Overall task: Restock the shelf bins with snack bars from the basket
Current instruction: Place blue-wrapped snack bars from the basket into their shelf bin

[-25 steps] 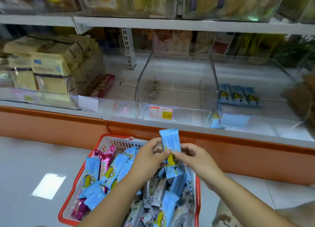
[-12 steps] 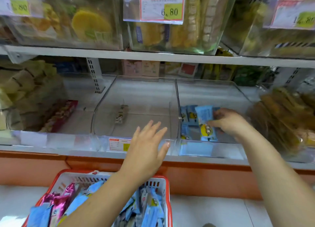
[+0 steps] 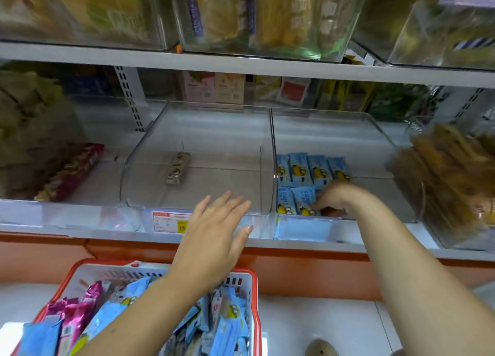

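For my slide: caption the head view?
Right hand setting blue bars into the clear bin; left hand open.

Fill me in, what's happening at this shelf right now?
A person is restocking clear shelf bins from a red basket of mixed snack bars. The right hand is inside the right-hand bin, fingers on a blue bar in the front row, with a row of matching bars behind. The left hand hovers open and empty above the basket. The middle bin holds only one different bar.
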Demonstrator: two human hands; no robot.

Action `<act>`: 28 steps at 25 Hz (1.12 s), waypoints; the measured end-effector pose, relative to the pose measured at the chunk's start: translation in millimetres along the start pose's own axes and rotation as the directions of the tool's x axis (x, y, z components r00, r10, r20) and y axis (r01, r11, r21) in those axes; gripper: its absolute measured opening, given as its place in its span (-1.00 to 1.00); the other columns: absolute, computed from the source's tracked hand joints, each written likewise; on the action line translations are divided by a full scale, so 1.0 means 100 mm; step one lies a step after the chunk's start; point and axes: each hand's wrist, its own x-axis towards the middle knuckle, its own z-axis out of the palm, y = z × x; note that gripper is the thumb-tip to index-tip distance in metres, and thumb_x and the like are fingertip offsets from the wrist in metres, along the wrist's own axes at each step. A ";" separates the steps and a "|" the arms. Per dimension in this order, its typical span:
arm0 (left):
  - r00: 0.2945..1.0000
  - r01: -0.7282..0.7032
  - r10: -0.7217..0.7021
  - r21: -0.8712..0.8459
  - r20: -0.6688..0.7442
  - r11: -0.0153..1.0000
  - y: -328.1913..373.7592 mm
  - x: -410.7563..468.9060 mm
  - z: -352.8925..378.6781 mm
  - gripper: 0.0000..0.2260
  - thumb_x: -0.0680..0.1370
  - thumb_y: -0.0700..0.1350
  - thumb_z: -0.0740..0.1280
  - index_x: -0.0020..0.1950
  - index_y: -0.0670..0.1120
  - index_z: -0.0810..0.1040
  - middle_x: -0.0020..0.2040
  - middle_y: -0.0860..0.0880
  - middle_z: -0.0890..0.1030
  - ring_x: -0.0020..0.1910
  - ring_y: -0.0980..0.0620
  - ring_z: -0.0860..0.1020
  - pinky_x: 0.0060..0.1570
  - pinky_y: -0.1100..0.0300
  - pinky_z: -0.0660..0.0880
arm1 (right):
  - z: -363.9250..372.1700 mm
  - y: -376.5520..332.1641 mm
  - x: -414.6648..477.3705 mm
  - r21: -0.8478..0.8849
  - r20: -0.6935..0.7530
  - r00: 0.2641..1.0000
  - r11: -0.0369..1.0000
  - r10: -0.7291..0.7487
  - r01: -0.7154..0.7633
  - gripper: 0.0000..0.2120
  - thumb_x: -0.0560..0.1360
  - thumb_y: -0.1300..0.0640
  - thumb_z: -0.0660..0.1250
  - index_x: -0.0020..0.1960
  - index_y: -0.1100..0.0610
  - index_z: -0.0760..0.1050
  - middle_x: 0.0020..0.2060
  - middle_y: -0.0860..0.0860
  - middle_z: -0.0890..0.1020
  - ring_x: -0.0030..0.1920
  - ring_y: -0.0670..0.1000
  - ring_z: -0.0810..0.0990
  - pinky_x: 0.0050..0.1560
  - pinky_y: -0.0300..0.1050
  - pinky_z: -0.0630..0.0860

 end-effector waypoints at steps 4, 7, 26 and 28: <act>0.994 -0.048 0.033 -0.143 -0.105 0.989 -0.12 -0.19 -0.11 -0.58 0.60 0.05 0.15 0.45 0.00 0.38 0.41 0.12 0.39 0.47 0.17 0.20 0.47 0.31 -0.05 | -0.12 -0.05 -0.23 0.064 -0.208 0.975 0.994 -0.079 0.094 -0.84 0.55 0.15 0.34 0.04 0.24 0.50 -0.10 0.15 0.64 -0.13 0.12 0.66 -0.11 -0.01 0.63; 0.975 0.017 -0.059 -0.194 -0.212 0.981 -0.38 -0.57 -0.13 -0.67 0.57 -0.01 0.22 0.32 -0.03 0.51 0.22 0.07 0.55 0.25 0.10 0.44 0.32 0.34 0.22 | -0.11 -0.13 -0.76 0.438 -0.402 0.872 0.778 -0.278 0.450 -0.97 0.56 0.12 0.32 -0.01 0.05 0.52 -0.31 0.00 0.63 -0.43 -0.10 0.59 -0.47 -0.26 0.51; 0.624 0.779 -0.669 -0.245 0.405 0.578 -1.09 -2.43 0.21 -0.51 0.58 -0.12 0.31 0.48 -0.02 0.25 0.13 0.02 0.42 -0.04 0.06 0.43 -0.08 0.21 0.39 | 3.42 -0.67 -1.61 0.449 0.417 0.848 0.885 -0.328 0.122 -0.63 0.49 0.08 0.43 0.24 0.17 0.46 0.05 0.10 0.62 -0.13 0.10 0.66 -0.18 -0.07 0.56; 0.608 0.793 -0.686 -0.271 0.399 0.545 -1.09 -2.42 0.20 -0.51 0.57 -0.16 0.30 0.47 -0.02 0.26 0.14 0.01 0.43 -0.07 0.06 0.43 -0.10 0.21 0.40 | 3.46 -0.75 -1.68 0.379 0.372 0.858 0.902 -0.353 0.207 -0.68 0.47 0.00 0.45 0.13 0.12 0.50 0.03 0.07 0.62 -0.02 0.13 0.63 -0.05 -0.02 0.56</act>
